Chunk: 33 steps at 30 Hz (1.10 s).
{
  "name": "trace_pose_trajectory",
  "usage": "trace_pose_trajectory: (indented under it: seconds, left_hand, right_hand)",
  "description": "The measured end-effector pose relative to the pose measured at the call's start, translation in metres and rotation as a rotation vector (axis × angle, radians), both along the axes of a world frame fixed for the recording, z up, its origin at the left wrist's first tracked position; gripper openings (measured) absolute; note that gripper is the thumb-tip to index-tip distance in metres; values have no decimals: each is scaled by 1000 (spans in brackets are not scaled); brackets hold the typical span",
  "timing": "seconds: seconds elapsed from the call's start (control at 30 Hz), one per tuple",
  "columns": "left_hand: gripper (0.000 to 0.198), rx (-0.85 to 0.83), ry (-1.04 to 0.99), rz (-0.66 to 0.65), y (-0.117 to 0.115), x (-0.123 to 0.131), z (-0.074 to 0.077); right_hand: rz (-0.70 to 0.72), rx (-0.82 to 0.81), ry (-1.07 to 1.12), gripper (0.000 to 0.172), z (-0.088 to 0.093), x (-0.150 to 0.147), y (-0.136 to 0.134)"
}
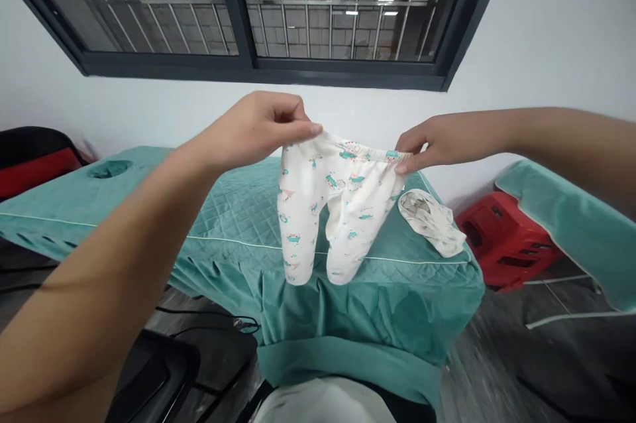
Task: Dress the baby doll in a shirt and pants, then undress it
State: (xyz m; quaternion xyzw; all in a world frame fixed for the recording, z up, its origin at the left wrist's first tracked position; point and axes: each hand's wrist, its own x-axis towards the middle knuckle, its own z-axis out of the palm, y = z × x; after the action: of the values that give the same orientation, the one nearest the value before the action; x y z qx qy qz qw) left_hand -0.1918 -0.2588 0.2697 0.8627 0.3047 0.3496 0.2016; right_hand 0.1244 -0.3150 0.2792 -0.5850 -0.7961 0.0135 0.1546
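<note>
A small pair of white baby pants with a green and pink print hangs stretched between my hands. My left hand pinches one end of the elastic waistband, and my right hand pinches the other end. Both legs dangle downward in front of a green quilted bed cover. To the right, near the bed's end, lies a crumpled white cloth item; its exact kind is unclear.
A barred window with a dark frame is set in the white wall ahead. Red plastic stools stand at the right beside a green-covered surface. Black cables and a black chair are at the lower left.
</note>
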Motion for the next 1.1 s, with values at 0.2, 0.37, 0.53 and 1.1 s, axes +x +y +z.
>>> trace_pose_trajectory:
  seconds: [0.2, 0.37, 0.53, 1.1]
  left_hand:
    - [29, 84, -80, 139, 19, 10, -17]
    - [28, 18, -338, 163, 36, 46, -45]
    - [12, -143, -501, -150, 39, 74, -72]
    - [43, -488, -195, 480, 168, 61, -318]
  right_hand:
    - [-105, -171, 225, 48, -3, -21, 4]
    - [-53, -180, 681, 51, -28, -48, 20]
    - [63, -84, 847, 47, -60, -72, 41]
    - [-130, 246, 519, 72, -273, 4, 314]
